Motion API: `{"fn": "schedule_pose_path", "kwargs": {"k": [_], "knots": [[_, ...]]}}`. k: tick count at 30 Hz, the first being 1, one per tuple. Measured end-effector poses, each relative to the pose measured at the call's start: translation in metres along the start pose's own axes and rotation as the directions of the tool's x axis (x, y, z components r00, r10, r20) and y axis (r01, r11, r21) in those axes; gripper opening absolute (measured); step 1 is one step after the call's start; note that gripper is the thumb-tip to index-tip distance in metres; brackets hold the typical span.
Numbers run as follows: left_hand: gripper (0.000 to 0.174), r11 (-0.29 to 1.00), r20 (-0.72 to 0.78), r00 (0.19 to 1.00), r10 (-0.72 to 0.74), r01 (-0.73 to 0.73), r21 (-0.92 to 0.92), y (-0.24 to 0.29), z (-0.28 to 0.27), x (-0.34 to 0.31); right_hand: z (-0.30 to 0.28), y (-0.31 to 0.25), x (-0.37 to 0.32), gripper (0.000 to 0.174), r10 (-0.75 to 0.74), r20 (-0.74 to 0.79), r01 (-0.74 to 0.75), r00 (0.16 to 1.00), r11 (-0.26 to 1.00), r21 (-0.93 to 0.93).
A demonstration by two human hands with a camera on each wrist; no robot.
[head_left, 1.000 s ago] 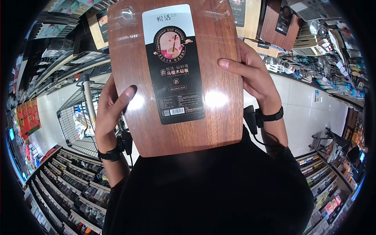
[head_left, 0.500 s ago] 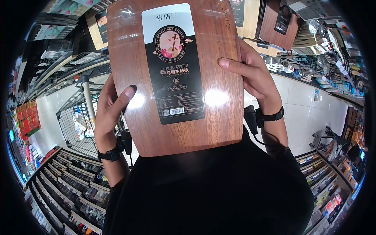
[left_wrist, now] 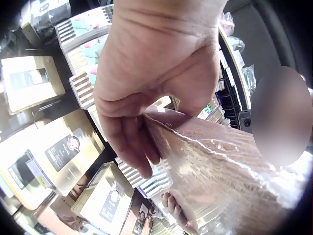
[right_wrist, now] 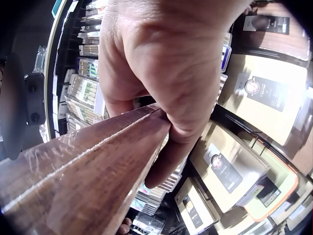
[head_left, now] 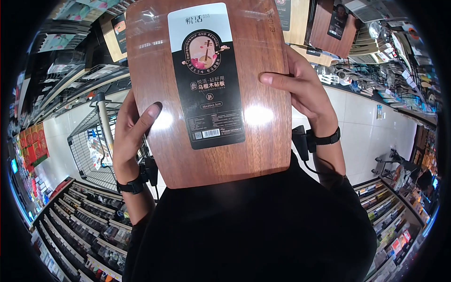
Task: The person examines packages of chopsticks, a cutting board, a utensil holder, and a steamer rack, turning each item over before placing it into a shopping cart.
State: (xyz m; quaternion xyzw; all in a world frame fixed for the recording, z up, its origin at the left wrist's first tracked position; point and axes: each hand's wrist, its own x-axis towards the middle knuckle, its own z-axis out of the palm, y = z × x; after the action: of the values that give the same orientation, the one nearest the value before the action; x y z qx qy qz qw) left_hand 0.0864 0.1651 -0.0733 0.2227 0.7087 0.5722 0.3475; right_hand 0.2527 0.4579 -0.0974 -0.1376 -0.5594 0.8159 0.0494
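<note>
You're standing in a shop aisle with a tiled floor, a shopping cart at your left and shelves of boards ahead.

From the head camera, the cutting board is held up in front of your chest. Your left hand and right hand each clamp a side edge, with the thumbs on the face. The long axis runs top to bottom, the label faces you and reads upright, and the lower edge is nearest your body.

The left wrist view shows the fingers curled behind the film-wrapped edge.

The right wrist view shows the same pinch across the board's thickness.

Watch that glossy wrap. I judge that an edge-only grip could slide, and the board would then drop onto the cart or the floor.
</note>
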Motion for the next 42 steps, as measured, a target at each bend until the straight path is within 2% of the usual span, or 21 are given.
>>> {"fn": "schedule_pose_path", "kwargs": {"k": [32,35,37,38,40,42], "knots": [[0.069,1.0,-0.013,1.0,0.009,-0.009,0.007,-0.003,-0.001,-0.002,0.003,0.002,-0.003,0.074,-0.019,-0.013,0.019,1.0,0.999,-0.029],[0.069,0.998,-0.035,0.999,-0.019,0.016,-0.066,-0.004,0.002,-0.002,0.002,0.002,-0.003,0.073,-0.014,-0.021,0.013,1.0,1.0,-0.022],[0.07,0.977,-0.086,0.995,-0.054,0.035,-0.209,-0.007,0.004,-0.003,0.001,0.003,-0.002,0.073,-0.03,-0.015,0.029,0.999,1.0,-0.01],[0.07,0.977,-0.086,0.995,-0.055,0.036,-0.208,-0.005,0.007,-0.004,0.0,0.003,-0.002,0.073,-0.029,-0.015,0.029,0.999,1.0,-0.009],[0.071,0.92,-0.125,0.985,-0.12,0.063,-0.386,-0.002,0.015,-0.004,0.0,0.001,-0.003,0.072,-0.03,-0.019,0.03,0.999,1.0,-0.007],[0.072,0.899,-0.111,0.988,-0.105,0.047,-0.435,-0.003,0.019,-0.004,0.002,0.0,-0.003,0.071,-0.036,-0.024,0.036,0.999,0.999,0.008]]}}
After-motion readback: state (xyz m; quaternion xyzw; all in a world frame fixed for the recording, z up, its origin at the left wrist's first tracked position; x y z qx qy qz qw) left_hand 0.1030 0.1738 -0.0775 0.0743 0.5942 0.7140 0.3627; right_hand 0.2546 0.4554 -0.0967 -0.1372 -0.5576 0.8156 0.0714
